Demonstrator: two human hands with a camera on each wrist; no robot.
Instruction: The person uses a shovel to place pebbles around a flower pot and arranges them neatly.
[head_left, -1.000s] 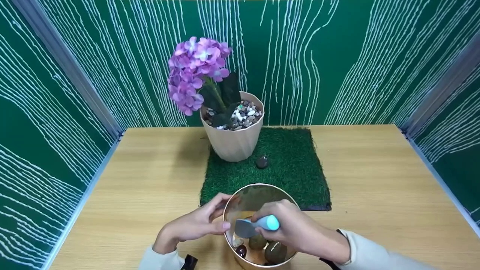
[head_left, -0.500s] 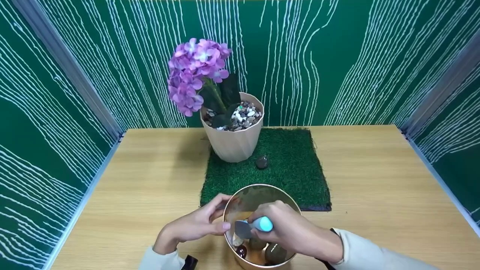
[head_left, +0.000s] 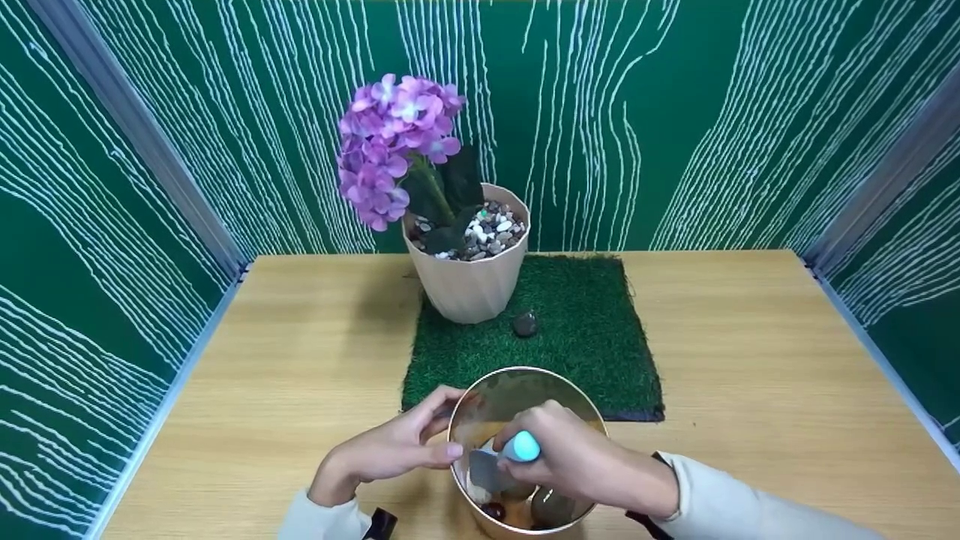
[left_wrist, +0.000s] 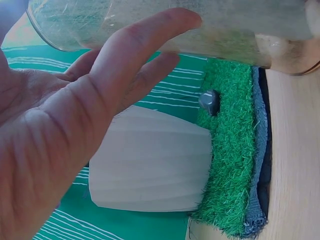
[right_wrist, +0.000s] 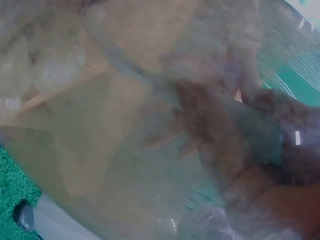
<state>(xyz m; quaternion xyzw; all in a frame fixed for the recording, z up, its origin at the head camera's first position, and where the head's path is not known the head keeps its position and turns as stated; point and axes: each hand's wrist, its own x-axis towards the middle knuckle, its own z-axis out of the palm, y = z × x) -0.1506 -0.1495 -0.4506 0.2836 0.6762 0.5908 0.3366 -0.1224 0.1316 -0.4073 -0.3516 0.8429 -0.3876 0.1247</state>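
Observation:
A clear round container [head_left: 559, 386] stands near the table's front edge with several stones inside. My left hand [head_left: 397, 446] holds its left side, thumb at the near side and fingers behind. In the left wrist view, the thumb and fingers lie along the container wall [left_wrist: 240, 42]. Inside the rim, my right hand [head_left: 574, 457] grips a small shovel by its turquoise handle [head_left: 525, 446]. The grey blade [head_left: 487, 466] points down among the stones. A dark red stone [head_left: 493, 511] and a large olive stone [head_left: 551, 506] show below. The right wrist view is hazy.
Behind the container lies a green turf mat [head_left: 585, 330] bearing one dark stone [head_left: 526, 323]. A pale flowerpot [head_left: 469, 289] with purple flowers [head_left: 397, 142] and pebbles stands on its back left. Green walls with white lines enclose the wooden table [head_left: 300, 337].
My right hand has shifted a little left with the shovel, whose blade sits lower among the stones. The dark red stone has moved slightly right and toward me. My left hand stays put.

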